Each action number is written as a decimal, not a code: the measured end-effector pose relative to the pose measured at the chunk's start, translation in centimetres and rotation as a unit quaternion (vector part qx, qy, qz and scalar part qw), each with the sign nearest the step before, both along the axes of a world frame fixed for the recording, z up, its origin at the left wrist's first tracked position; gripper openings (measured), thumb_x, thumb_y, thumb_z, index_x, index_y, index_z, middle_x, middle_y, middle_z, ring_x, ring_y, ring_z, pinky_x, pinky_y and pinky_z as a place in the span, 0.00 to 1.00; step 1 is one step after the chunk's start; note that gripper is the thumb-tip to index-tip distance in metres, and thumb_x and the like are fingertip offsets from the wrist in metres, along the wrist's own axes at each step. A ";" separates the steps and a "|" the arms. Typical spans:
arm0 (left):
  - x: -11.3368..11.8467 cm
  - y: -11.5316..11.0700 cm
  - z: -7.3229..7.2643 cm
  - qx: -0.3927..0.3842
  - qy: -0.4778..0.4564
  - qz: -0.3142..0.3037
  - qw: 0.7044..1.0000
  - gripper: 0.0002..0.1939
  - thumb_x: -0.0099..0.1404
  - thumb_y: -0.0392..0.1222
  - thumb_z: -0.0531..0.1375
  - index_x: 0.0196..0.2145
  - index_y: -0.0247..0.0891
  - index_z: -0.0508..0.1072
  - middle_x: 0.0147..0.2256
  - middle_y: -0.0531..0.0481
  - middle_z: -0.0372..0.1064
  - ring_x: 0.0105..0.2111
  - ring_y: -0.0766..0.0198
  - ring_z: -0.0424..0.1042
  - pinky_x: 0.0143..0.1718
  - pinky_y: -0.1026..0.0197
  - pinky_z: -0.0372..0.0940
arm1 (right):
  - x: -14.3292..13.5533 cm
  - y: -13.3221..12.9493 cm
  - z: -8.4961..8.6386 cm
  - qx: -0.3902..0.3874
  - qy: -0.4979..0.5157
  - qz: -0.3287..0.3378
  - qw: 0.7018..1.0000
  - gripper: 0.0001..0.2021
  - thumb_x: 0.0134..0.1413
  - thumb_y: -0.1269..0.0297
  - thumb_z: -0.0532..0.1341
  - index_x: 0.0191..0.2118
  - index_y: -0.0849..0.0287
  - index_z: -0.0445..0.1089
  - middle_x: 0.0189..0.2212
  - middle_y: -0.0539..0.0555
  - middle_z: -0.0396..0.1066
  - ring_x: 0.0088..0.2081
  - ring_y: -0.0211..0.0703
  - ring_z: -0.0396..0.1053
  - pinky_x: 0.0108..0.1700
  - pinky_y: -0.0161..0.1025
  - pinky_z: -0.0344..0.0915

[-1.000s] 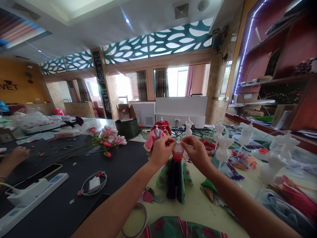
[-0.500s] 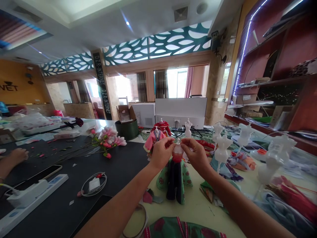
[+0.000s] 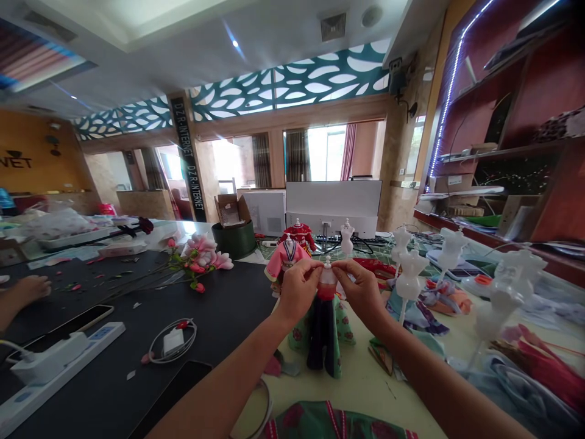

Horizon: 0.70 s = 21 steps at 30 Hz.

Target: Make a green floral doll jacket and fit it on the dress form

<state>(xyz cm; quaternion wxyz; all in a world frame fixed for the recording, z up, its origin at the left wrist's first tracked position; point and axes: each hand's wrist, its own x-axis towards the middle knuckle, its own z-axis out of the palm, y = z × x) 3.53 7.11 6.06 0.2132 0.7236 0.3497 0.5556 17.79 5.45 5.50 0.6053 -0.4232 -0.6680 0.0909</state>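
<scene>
In the middle of the head view stands a small dress-form mannequin (image 3: 327, 275) with a red and whitish top, dark navy trousers or skirt panels (image 3: 320, 341) and a green floral garment (image 3: 344, 326) spreading behind them. My left hand (image 3: 299, 289) pinches at the form's left shoulder, its fingertips closed. At the opposite shoulder my right hand (image 3: 363, 289) is closed in a like pinch. What lies between the fingertips is too small to make out. Just behind my left hand is a mannequin in a pink robe (image 3: 280, 259).
Several bare white mannequins (image 3: 410, 277) and cloth pieces (image 3: 445, 299) crowd the right side. A green garment (image 3: 338, 421) lies at the near edge. Leftward are pink flowers (image 3: 203, 253), a coiled charger cable (image 3: 173, 341), a power strip (image 3: 68, 360) and another person's hand (image 3: 34, 288).
My hands have shifted very slightly, the right one's fingertips coming a little nearer the mannequin's neck. The mannequin stays almost in place.
</scene>
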 end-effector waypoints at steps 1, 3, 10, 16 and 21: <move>0.0 -0.1 0.0 0.003 0.001 -0.001 1.000 0.09 0.61 0.38 0.55 0.36 0.36 0.74 0.36 0.47 0.73 0.36 0.63 0.71 0.36 0.65 0.65 | 0.0 0.0 -0.1 0.002 -0.001 0.002 1.000 0.09 0.53 0.63 0.56 0.32 0.58 0.73 0.31 0.53 0.73 0.34 0.45 0.69 0.38 0.39 0.63; 0.1 -0.2 0.1 0.001 0.004 -0.002 1.000 0.09 0.61 0.39 0.56 0.36 0.36 0.74 0.36 0.47 0.73 0.35 0.63 0.71 0.36 0.64 0.65 | 0.1 0.1 -0.2 0.004 -0.001 0.006 1.000 0.09 0.54 0.63 0.56 0.33 0.58 0.73 0.32 0.53 0.73 0.35 0.45 0.69 0.39 0.39 0.63; 0.7 0.1 0.5 -0.053 -0.003 0.009 0.999 0.14 0.58 0.48 0.59 0.33 0.34 0.74 0.28 0.49 0.72 0.27 0.65 0.69 0.27 0.65 0.65 | 0.1 0.2 -0.3 0.005 0.002 0.022 1.000 0.10 0.55 0.64 0.55 0.35 0.58 0.73 0.34 0.54 0.73 0.37 0.45 0.69 0.41 0.39 0.64; 0.5 -0.2 0.7 -0.086 -0.034 -0.025 0.995 0.15 0.57 0.48 0.59 0.34 0.33 0.75 0.29 0.47 0.74 0.30 0.62 0.72 0.29 0.65 0.66 | 0.2 0.2 -0.4 -0.007 0.019 0.016 1.000 0.10 0.53 0.64 0.55 0.38 0.59 0.72 0.35 0.54 0.73 0.37 0.45 0.70 0.41 0.40 0.64; 0.1 -0.4 0.7 -0.069 -0.014 -0.042 0.997 0.13 0.57 0.42 0.59 0.39 0.33 0.75 0.35 0.46 0.75 0.35 0.60 0.73 0.35 0.64 0.68 | 0.0 0.0 -0.5 -0.013 0.035 0.008 0.999 0.10 0.53 0.63 0.55 0.36 0.59 0.71 0.32 0.55 0.73 0.36 0.46 0.70 0.39 0.42 0.64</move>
